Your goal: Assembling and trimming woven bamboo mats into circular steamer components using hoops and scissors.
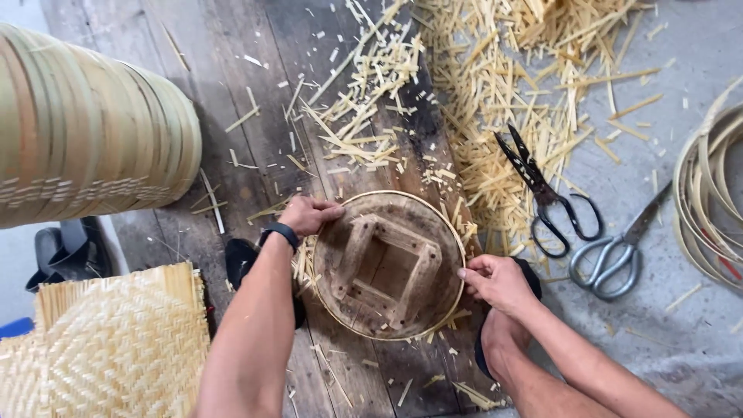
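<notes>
Head view shows the left hand (308,214) and right hand (495,280) grasping opposite rims of a round wooden mould ringed with a thin bamboo hoop (389,265). It lies flat between them on the dark plank tabletop (255,93), equally near both, black scissors (546,193) to its right.

Two pairs of scissors: black (546,197) and steel (615,259). One round mould (387,263), one woven mat (116,348), two hands.

Left hand (308,214) and right hand (495,280) grip rim of round wooden mould (387,263) on plank bench (255,93); bamboo offcuts (480,101) scattered; black scissors (546,193) and grey shears (615,259) right.
</notes>
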